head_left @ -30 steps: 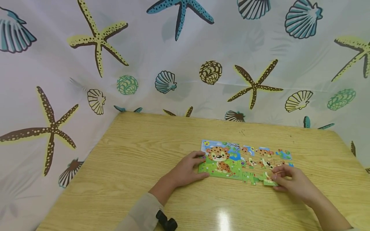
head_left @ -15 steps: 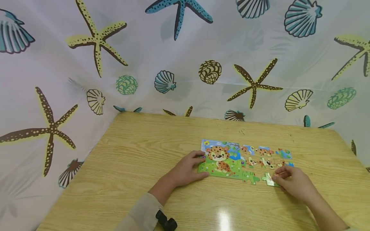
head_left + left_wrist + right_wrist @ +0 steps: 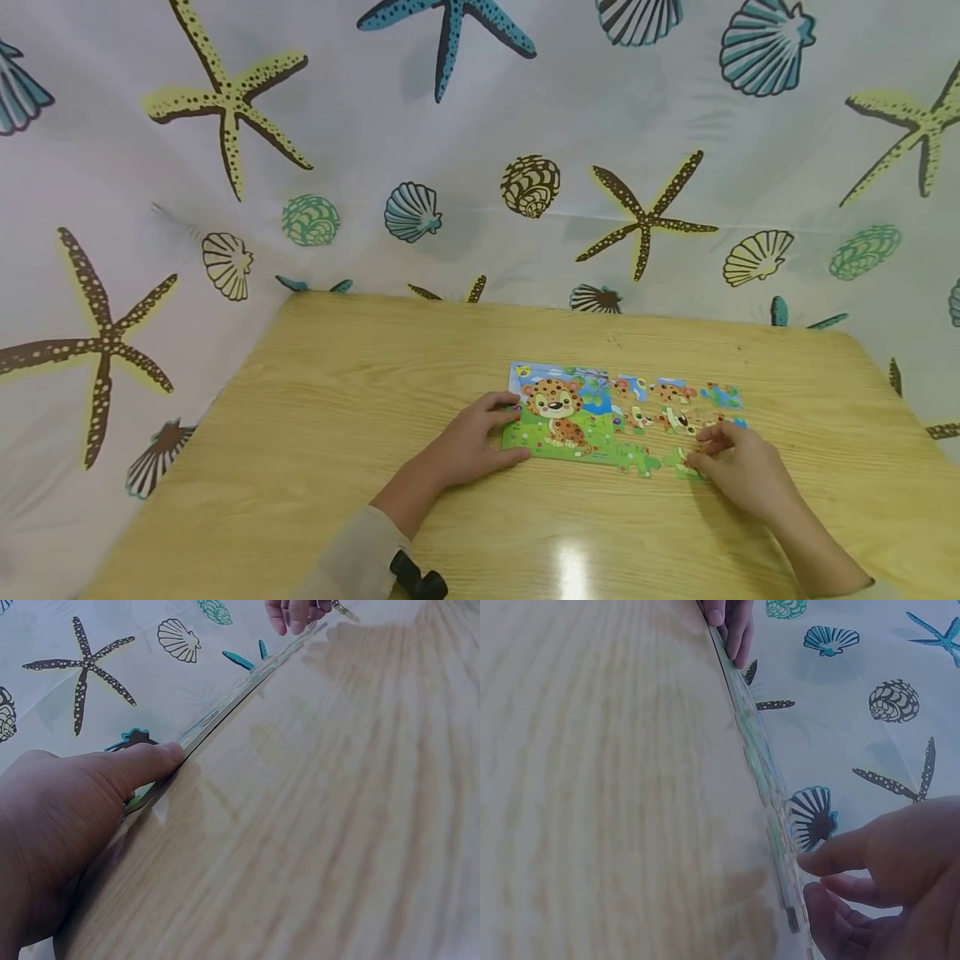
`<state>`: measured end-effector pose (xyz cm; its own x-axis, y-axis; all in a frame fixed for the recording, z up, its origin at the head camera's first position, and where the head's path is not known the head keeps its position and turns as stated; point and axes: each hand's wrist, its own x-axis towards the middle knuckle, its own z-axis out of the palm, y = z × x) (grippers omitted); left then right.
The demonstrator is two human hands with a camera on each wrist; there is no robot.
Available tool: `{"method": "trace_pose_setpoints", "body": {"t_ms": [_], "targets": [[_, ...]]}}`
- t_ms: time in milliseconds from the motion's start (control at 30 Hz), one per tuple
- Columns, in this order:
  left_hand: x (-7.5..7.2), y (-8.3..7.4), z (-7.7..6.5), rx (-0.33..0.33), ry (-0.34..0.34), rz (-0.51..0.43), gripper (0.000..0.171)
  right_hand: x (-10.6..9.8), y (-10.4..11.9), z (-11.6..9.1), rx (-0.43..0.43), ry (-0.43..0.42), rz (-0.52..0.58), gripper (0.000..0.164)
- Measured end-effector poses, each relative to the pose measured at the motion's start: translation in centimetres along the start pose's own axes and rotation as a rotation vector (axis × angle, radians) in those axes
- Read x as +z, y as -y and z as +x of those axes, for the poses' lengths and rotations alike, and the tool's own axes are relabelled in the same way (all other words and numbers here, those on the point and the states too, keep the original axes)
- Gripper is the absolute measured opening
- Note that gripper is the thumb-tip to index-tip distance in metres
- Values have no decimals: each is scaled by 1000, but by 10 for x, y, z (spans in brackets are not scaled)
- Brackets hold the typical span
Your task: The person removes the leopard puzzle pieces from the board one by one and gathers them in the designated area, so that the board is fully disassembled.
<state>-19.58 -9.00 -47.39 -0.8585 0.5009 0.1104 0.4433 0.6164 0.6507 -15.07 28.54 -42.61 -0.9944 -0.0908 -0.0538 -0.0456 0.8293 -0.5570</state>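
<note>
A jigsaw board (image 3: 592,433) with a leopard cub picture lies on the wooden table. My left hand (image 3: 468,446) holds its left side, fingers over the left edge and thumb along the near edge. In the left wrist view that thumb (image 3: 157,757) presses against the board's thin edge. My right hand (image 3: 746,471) pinches a green and white jigsaw piece (image 3: 682,462) low over the table, at the near row of loose pieces; the hand covers part of it. A green corner piece (image 3: 636,458) lies just left of it.
Several loose jigsaw pieces (image 3: 671,390) lie in rows right of the board, some partly behind my right hand. A curtain (image 3: 480,150) printed with starfish and shells hangs along the table's back and sides. The wooden table (image 3: 375,358) stretches left and toward me.
The held piece was tilted and shiny half a second ago; now it looks flatter and darker, close to the green corner piece. The left hand stays on the board. The head view has shifted slightly.
</note>
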Motion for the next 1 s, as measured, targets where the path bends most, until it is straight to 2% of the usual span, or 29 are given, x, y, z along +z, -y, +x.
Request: {"method": "trace_pose_setpoints", "body": {"t_ms": [100,267,367,600,800,900,1000], "targets": [[-3,0,-4,18,1,-10,66,5,10,5,1,12,103,35],[-5,0,-6,21,9,-5,66,17,30,17,-10,108,326,38],[-5,1,-7,9,9,18,67,27,44,26,-30,155,361,40],[-6,4,-6,8,16,16,67,44,71,39,-95,237,301,41],[-7,3,-6,6,28,12,66,52,87,45,-163,243,142,49],[-8,1,-7,5,28,13,66,54,92,51,-179,236,46,50],[-8,1,-7,5,26,10,66,55,95,54,-180,250,-2,50]]}}
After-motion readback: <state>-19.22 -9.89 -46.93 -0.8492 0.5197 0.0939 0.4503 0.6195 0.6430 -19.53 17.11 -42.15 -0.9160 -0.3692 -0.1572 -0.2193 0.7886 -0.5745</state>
